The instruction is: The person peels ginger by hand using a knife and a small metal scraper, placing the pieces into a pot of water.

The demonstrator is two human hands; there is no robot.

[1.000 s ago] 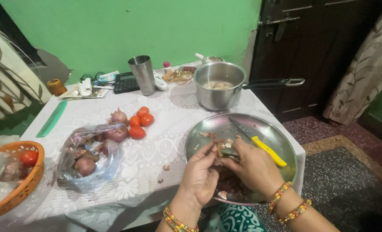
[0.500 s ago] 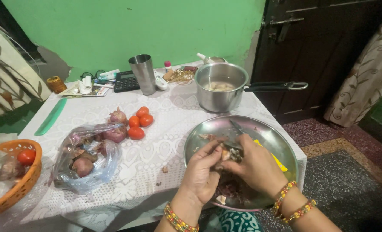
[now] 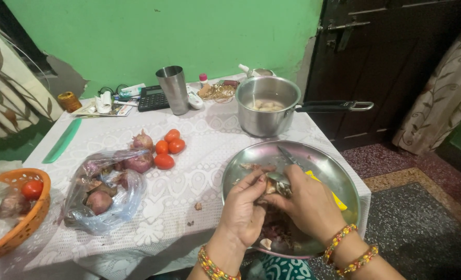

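Steel plate (image 3: 339,171) sits nearest, overhanging the tabletop's (image 3: 204,129) front edge; both hands work over its middle. Left hand (image 3: 246,207) has fingers curled around a small pale bulb, apparently garlic (image 3: 271,185), and right hand (image 3: 308,205) pinches at the same piece from the other side (exact grip hidden by the knuckles). Compared with a second ago, the hands have drawn closer together and the right now covers more of the yellow-handled knife (image 3: 324,184), which lies untouched on the plate; judged as peeling by fingertip, papery skins (image 3: 277,228) piling below. Farther left: a clear bag of red onions (image 3: 103,189), loose tomatoes (image 3: 168,150), an orange basket (image 3: 25,223). Beyond: a steel saucepan (image 3: 267,106) holding pale pieces, a steel tumbler (image 3: 172,89), a calculator (image 3: 152,97). White lace cloth covers the surface; green wall (image 3: 163,31) and dark door (image 3: 396,57) behind.
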